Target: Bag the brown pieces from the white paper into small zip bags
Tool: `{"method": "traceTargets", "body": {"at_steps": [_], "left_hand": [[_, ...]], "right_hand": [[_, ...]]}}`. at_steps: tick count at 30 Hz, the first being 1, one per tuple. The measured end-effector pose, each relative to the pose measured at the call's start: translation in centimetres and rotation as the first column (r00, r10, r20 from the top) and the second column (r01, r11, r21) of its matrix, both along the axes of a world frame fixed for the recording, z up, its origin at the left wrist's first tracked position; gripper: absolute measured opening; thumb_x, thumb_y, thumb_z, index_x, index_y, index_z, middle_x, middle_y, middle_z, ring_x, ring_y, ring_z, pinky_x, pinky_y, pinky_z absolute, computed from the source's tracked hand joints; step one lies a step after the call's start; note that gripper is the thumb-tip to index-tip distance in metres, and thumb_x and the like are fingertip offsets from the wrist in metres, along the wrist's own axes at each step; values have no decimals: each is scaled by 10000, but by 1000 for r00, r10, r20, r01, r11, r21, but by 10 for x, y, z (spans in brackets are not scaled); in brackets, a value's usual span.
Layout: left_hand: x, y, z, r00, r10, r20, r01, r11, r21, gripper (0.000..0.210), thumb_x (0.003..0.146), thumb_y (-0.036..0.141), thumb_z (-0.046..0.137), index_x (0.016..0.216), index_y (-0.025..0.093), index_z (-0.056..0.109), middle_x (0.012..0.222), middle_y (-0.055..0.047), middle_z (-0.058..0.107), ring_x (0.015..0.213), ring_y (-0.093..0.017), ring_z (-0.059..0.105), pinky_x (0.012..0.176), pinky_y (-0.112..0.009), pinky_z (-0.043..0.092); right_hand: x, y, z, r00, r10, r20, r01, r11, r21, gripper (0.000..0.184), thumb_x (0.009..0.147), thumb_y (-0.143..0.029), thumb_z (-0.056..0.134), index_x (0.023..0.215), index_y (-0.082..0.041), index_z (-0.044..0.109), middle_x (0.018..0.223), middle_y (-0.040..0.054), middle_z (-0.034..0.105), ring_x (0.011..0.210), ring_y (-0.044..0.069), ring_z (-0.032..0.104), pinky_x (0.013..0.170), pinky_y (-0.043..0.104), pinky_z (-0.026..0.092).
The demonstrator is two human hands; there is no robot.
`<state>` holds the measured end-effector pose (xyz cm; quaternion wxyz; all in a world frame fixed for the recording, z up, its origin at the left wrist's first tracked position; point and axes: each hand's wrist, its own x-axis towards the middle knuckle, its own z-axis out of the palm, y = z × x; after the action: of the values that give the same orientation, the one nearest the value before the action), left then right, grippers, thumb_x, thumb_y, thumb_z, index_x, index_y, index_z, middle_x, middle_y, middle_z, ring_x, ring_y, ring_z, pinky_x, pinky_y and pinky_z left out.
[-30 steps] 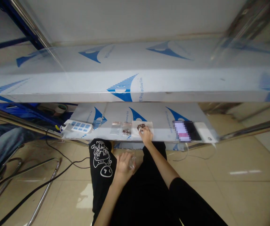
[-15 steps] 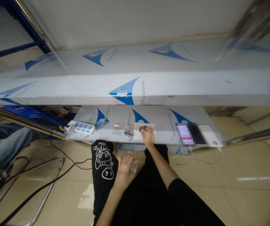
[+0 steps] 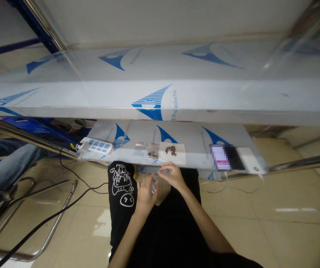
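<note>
My left hand point(image 3: 146, 191) is closed on a small clear plastic bag point(image 3: 154, 186) above my lap. Close to the bag's mouth, my right hand point(image 3: 173, 175) has its thumb and fingertips pinched together; whatever lies between them is too small to make out. Beyond my hands, a loose heap of small dark brown pieces point(image 3: 171, 150) rests on a white sheet point(image 3: 181, 157) on the lower shelf. To its left lie a clear bag with small brown pieces in it point(image 3: 152, 153) and another clear bag point(image 3: 140, 150), whose contents I cannot make out.
A white power strip point(image 3: 95, 147) lies at the lower shelf's left end. A phone with a lit, blurred screen point(image 3: 220, 158) and a white device with a cable point(image 3: 248, 160) lie at the right. The film-covered upper shelf point(image 3: 98, 93) overhangs. A person's jeans-clad leg point(image 3: 11, 160) is at left.
My right hand has drawn back from the brown pieces on the white sheet to the small bag. The left hand still holds that bag, turned slightly toward the right hand.
</note>
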<state>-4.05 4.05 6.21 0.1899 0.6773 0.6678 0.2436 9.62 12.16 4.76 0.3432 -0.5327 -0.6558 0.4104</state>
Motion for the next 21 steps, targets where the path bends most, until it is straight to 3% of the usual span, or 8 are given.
{"method": "traceTargets", "body": {"at_steps": [3,8,16,21], "left_hand": [[3,2,0,1000,-12,-2,12,999,-37,301,751,155,506,1045,189,563,964,-78,635,942,-240,564,810,-377,360],[12,3,0,999,-54,2,54,997,-54,313,708,85,491,986,200,575,946,-60,636,931,-236,560,828,-379,344],[17,8,-8,997,-73,41,75,996,-55,319,712,67,481,987,202,572,948,-63,644,925,-245,574,768,-373,375],[14,11,-16,991,-28,135,22,998,53,277,787,146,480,1051,201,543,960,-74,638,913,-233,587,751,-357,416]], "right_hand": [[4,-28,18,996,74,49,-71,996,-47,73,606,-283,710,669,-248,721,842,10,635,673,127,570,623,246,452],[6,-47,33,987,21,161,-5,995,-99,45,606,-276,711,649,-281,720,857,-4,631,743,148,595,640,255,452],[1,-50,15,999,35,-14,-36,996,-77,79,693,-212,642,678,-224,719,827,37,630,778,159,608,692,270,477],[13,-27,1,990,-50,-134,42,997,-64,154,749,-296,601,786,-198,714,826,52,659,735,157,611,648,259,483]]}}
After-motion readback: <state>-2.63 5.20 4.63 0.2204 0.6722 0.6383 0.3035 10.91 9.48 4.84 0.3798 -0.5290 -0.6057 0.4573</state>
